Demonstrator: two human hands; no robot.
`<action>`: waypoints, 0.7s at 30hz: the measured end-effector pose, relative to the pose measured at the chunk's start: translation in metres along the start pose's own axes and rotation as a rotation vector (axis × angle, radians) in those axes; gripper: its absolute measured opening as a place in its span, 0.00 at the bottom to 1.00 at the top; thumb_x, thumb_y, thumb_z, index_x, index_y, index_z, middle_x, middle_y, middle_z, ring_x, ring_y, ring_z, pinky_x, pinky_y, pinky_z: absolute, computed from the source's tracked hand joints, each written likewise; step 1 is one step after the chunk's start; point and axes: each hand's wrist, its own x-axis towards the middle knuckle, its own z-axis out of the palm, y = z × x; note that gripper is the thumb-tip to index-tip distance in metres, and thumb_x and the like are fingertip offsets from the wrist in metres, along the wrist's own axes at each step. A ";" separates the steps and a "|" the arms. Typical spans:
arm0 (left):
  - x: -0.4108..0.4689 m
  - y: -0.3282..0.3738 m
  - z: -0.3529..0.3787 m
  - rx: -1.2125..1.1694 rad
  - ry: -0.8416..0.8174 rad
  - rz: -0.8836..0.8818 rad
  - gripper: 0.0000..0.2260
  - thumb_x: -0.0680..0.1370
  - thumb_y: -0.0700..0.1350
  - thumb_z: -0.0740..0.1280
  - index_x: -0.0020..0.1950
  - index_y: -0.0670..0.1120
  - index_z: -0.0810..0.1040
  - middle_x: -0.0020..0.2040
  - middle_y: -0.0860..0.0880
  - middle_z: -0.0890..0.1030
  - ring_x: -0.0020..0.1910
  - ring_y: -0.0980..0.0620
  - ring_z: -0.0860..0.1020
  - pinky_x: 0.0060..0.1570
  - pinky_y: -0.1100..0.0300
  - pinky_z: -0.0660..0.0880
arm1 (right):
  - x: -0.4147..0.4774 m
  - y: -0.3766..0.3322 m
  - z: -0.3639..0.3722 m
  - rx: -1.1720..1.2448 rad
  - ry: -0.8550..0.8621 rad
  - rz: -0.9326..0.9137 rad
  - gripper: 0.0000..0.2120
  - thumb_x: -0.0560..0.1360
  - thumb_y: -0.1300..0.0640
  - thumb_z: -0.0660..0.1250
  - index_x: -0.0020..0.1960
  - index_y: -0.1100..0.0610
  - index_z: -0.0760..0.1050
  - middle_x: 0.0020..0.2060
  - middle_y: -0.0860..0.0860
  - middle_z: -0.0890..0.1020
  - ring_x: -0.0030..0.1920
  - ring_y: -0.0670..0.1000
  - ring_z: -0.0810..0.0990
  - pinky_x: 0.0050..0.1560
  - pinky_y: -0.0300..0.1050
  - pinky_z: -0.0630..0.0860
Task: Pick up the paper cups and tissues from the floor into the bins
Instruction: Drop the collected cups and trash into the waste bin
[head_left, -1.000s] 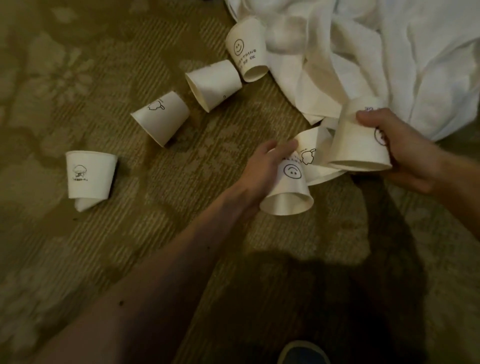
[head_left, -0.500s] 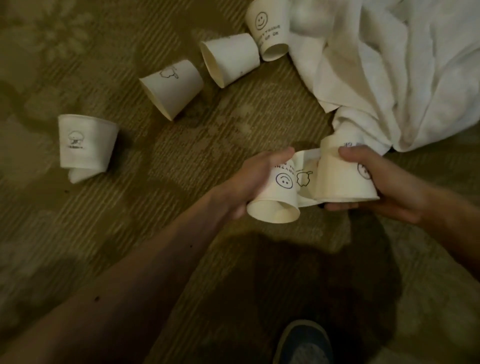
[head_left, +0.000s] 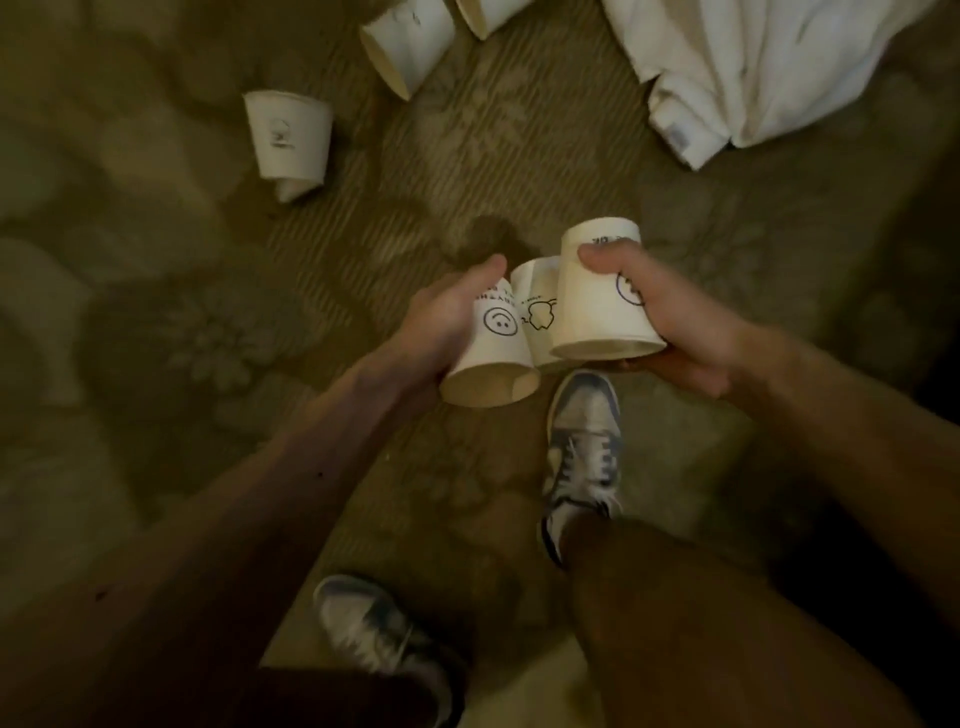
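Observation:
My left hand grips a white paper cup with a smiley face, held upside down with its mouth toward me. My right hand grips a larger-looking white cup, also upside down. Between them sits a third cup with a small drawing, wedged between the two; which hand carries it I cannot tell. On the carpet lie more white cups: one with a crumpled tissue under it at the upper left, one on its side, and another cut off by the top edge.
A white cloth or bedding is heaped on the patterned carpet at the upper right. My two sneakers stand below my hands. No bin is in view.
Both hands have lifted the held cups up and toward me, away from the cloth. The view has tilted down, so my feet show and the floor cups sit higher in frame.

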 end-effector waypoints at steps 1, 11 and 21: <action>-0.032 0.014 0.003 0.010 0.004 0.011 0.18 0.79 0.56 0.65 0.59 0.44 0.78 0.46 0.44 0.85 0.43 0.47 0.84 0.38 0.55 0.79 | -0.032 -0.012 0.010 0.015 0.006 -0.012 0.26 0.65 0.38 0.69 0.57 0.51 0.79 0.49 0.55 0.86 0.46 0.53 0.84 0.42 0.44 0.77; -0.395 0.225 0.003 0.110 -0.147 0.268 0.13 0.79 0.54 0.67 0.53 0.44 0.79 0.46 0.42 0.86 0.42 0.45 0.85 0.35 0.55 0.80 | -0.380 -0.197 0.144 0.112 0.116 -0.293 0.28 0.64 0.39 0.69 0.59 0.53 0.79 0.50 0.55 0.86 0.48 0.54 0.85 0.45 0.48 0.80; -0.664 0.310 -0.087 0.178 -0.448 0.574 0.16 0.69 0.44 0.61 0.54 0.43 0.79 0.41 0.44 0.83 0.36 0.45 0.82 0.31 0.54 0.79 | -0.618 -0.238 0.345 0.254 0.342 -0.684 0.23 0.70 0.38 0.65 0.57 0.53 0.78 0.50 0.57 0.85 0.51 0.58 0.84 0.49 0.53 0.81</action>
